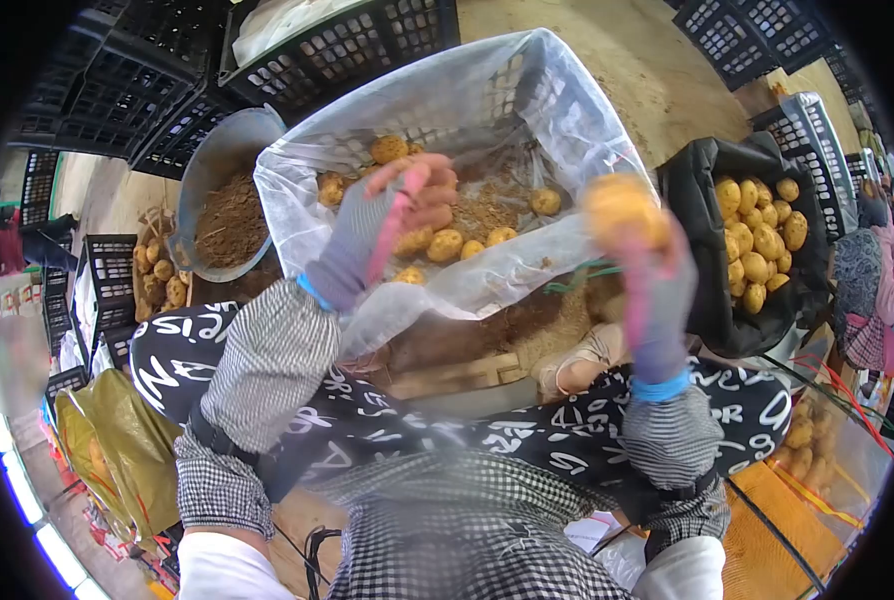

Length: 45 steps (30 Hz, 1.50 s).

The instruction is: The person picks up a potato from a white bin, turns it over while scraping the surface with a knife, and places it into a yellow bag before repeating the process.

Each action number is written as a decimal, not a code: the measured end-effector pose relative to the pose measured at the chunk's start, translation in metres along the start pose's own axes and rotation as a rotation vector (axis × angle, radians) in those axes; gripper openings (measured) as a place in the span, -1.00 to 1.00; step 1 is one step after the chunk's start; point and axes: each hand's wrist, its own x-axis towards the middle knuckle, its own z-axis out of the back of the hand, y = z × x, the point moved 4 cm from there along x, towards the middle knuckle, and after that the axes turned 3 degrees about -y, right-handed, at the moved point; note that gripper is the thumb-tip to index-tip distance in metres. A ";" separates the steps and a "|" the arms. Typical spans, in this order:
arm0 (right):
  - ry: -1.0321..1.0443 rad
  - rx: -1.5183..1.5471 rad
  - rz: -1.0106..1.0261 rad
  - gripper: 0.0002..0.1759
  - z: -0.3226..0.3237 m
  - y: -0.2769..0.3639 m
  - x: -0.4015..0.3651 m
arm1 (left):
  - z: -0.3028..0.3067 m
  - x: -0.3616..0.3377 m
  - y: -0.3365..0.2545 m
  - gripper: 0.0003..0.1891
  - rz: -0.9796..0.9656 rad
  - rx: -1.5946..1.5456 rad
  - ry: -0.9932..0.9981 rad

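Note:
My left hand [417,195], in a grey-and-pink glove with bare fingertips, hovers over the lined crate [317,140]. Its fingers are loosely bent and apart, and no object shows in them. Below and around it lie several potatoes [446,245] on soil inside the crate. At the crate's right edge, my right hand [657,260] holds a large potato [622,205]; both are smeared by motion. Another potato [545,202] rests alone in the right part of the crate.
To the right stands a black-lined container [702,240] with several potatoes [762,235]. A bucket [189,215] of soil is on the left, beside more potatoes [157,275]. Black plastic crates [352,55] are stacked at the back. An orange mesh sack [777,540] lies at lower right.

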 end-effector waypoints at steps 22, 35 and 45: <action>0.313 -0.008 -0.156 -0.37 -0.024 -0.003 -0.002 | -0.006 0.043 0.036 -0.17 0.252 0.530 0.174; 0.523 -0.349 0.262 0.01 -0.066 -0.006 -0.046 | -0.062 -0.045 -0.013 -0.32 0.192 0.181 0.115; 0.550 -0.353 0.325 -0.03 -0.067 -0.011 -0.042 | -0.064 -0.052 -0.017 -0.31 0.393 -0.007 -0.005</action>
